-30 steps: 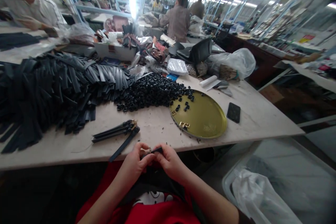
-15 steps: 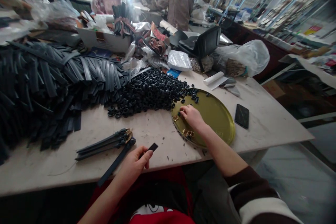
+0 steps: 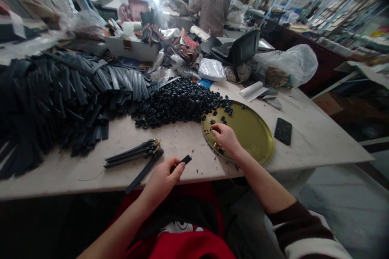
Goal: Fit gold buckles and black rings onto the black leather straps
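My left hand (image 3: pixel 165 176) grips a black strap (image 3: pixel 186 160), whose flat end sticks out past the thumb. Over the left part of a round gold tray (image 3: pixel 255 133), my right hand (image 3: pixel 225 138) pinches a small black loop (image 3: pixel 212 129) between its fingertips. Gold buckles (image 3: pixel 218 147) lie on the tray beneath and beside that hand. Several black loops (image 3: pixel 223 119) are scattered near the tray's far left rim, by a large heap of black loops (image 3: pixel 179 103). Left of my left hand rests a bundle of black straps (image 3: pixel 130 154) with gold buckles at one end.
A big pile of black strips (image 3: pixel 75 89) covers the table's left side. A phone (image 3: pixel 283 131) lies right of the tray. Behind are a white roll (image 3: pixel 251 89), plastic bags (image 3: pixel 299 64) and a box (image 3: pixel 133 49) of scraps. Other people stand farther back.
The view has shifted slightly, so the table things appear a little farther right. My right hand stays over the tray's left part, fingers pinched; my left hand keeps its hold on the strap.
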The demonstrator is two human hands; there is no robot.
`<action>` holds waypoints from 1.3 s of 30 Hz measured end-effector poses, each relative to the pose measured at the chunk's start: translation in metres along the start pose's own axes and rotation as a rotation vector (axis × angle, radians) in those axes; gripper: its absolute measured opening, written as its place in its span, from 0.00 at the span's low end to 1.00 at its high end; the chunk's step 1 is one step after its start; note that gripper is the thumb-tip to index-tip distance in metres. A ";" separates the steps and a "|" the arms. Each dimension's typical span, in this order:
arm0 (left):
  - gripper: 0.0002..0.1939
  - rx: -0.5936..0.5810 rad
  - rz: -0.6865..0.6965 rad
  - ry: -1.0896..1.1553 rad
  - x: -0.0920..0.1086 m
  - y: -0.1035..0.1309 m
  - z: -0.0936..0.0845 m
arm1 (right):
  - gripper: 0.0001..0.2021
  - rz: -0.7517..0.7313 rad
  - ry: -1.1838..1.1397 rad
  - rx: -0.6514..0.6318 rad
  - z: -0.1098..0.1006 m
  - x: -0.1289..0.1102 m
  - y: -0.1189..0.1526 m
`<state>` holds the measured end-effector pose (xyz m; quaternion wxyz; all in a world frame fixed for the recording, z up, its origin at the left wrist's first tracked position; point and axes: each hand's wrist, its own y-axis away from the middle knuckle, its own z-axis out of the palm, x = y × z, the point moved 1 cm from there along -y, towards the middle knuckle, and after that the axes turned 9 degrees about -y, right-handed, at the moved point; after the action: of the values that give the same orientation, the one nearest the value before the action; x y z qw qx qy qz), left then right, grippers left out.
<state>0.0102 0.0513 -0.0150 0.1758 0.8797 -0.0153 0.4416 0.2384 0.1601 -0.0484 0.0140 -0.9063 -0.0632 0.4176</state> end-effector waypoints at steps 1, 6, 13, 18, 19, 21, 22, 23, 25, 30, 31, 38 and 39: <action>0.15 0.035 0.018 -0.001 0.004 0.002 -0.001 | 0.07 0.054 -0.199 -0.036 0.003 -0.010 0.008; 0.13 0.200 0.105 0.028 0.014 0.015 -0.002 | 0.14 0.307 -1.054 -0.327 0.030 -0.066 0.061; 0.14 0.190 0.071 0.070 0.001 0.039 0.006 | 0.13 0.247 -1.021 -0.263 0.040 -0.091 0.098; 0.15 0.078 0.114 0.061 -0.008 0.046 0.005 | 0.15 0.219 -0.962 -0.244 0.041 -0.092 0.109; 0.15 0.062 0.119 0.056 -0.009 0.046 0.005 | 0.15 0.233 -0.949 -0.263 0.042 -0.091 0.110; 0.16 0.062 0.123 0.058 -0.010 0.046 0.004 | 0.14 0.271 -0.943 -0.293 0.046 -0.089 0.111; 0.16 0.076 0.125 0.062 -0.009 0.046 0.004 | 0.14 0.290 -0.961 -0.294 0.049 -0.088 0.111; 0.16 0.099 0.124 0.070 -0.009 0.045 0.005 | 0.14 0.306 -0.992 -0.285 0.052 -0.087 0.111; 0.15 0.156 0.113 0.086 -0.009 0.043 0.009 | 0.14 0.342 -1.071 -0.245 0.061 -0.085 0.111; 0.13 0.276 0.076 0.109 -0.014 0.034 0.015 | 0.14 0.506 -1.300 -0.157 0.090 -0.085 0.113; 0.12 0.267 0.077 0.117 -0.016 0.032 0.014 | 0.14 0.525 -1.324 -0.146 0.094 -0.084 0.113; 0.15 0.087 0.070 0.242 -0.029 0.022 0.006 | 0.12 0.483 -1.170 -0.153 0.090 -0.084 0.112; 0.15 0.090 0.055 0.248 -0.030 0.021 0.005 | 0.12 0.471 -1.153 -0.185 0.088 -0.085 0.111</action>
<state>-0.0076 0.0258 -0.0351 0.1244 0.8245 0.0023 0.5521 0.1285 0.0365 -0.0502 -0.1932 -0.5227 0.1048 0.8237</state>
